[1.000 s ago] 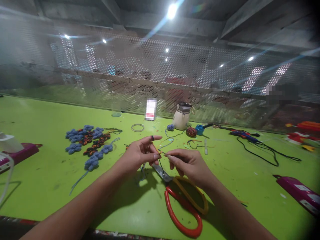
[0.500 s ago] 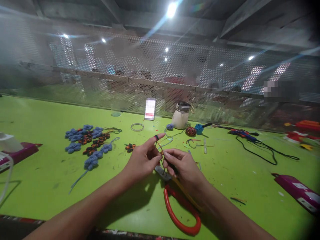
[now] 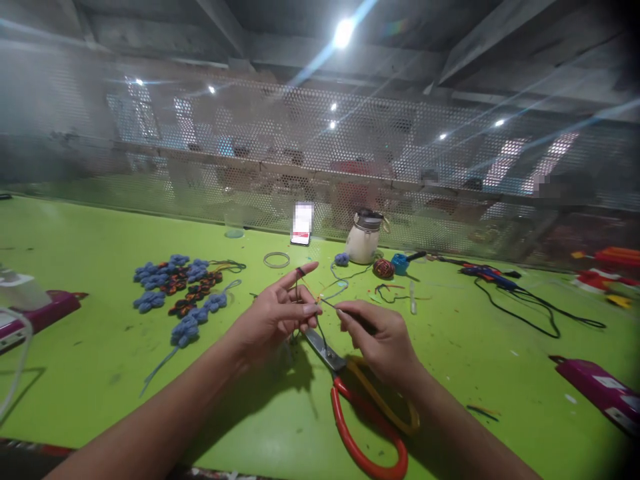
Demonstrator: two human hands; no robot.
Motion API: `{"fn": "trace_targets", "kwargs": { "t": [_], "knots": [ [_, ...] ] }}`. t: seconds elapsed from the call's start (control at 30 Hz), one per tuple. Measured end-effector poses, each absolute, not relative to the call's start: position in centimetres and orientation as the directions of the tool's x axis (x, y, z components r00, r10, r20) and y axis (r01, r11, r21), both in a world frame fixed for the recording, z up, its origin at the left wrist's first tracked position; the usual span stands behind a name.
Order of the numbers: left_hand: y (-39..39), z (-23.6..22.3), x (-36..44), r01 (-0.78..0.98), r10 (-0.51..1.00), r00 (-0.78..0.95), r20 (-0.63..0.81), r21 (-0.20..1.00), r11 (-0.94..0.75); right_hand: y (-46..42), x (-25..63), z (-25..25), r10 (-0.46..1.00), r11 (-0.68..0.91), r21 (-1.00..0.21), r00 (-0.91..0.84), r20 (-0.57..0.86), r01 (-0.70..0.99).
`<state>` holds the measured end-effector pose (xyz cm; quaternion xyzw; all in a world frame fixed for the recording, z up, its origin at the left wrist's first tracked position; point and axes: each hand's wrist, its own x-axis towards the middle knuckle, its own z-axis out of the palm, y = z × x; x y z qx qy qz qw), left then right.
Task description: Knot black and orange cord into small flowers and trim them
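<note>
My left hand (image 3: 280, 307) is closed in a pinch on dark yarn (image 3: 321, 328), which also wraps round its raised index finger. My right hand (image 3: 377, 333) grips a crochet hook (image 3: 327, 303), its thin shaft pointing left to the work at my left fingertips; most of its handle is hidden in the palm. Below the hands lie large scissors (image 3: 325, 350) with one red and one yellow handle loop. To the left are several blue crocheted flowers (image 3: 185, 330) and dark orange-and-black ones (image 3: 180, 307).
Behind the hands are a phone (image 3: 302, 223), a pale jar (image 3: 363, 243), a multicoloured yarn ball (image 3: 383, 268), a blue pot (image 3: 400, 263) and a ring (image 3: 277, 260). Purple power strips (image 3: 595, 387) lie at both sides. A perforated screen (image 3: 280, 153) stands along the back edge.
My right hand has moved right, away from my left fingertips, exposing the hook's shaft. My left hand has shifted slightly left, and more of the scissors shows.
</note>
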<state>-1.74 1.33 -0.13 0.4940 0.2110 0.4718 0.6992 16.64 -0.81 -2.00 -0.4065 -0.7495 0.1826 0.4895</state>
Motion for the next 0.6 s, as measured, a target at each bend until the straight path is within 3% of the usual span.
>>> {"fn": "trace_targets", "kwargs": {
  "t": [0.2,0.4,0.6],
  "knots": [
    [1.7,-0.2,-2.1,-0.493,0.861,0.466,0.202,0.868,0.063,-1.0,17.2,-0.9,0.742,0.661,-0.609,-0.261,0.618,0.438],
    [2.0,-0.6,-1.7,-0.386,0.870,0.468,0.153,0.922,0.045,-1.1,16.7,-0.8,0.905,0.412,-0.874,-0.230,0.359,0.258],
    [2.1,-0.9,-1.4,-0.240,0.865,0.481,0.143,0.970,-0.028,-0.7,16.3,-1.3,0.951,0.282,-0.945,-0.178,0.253,0.167]
  ]
}}
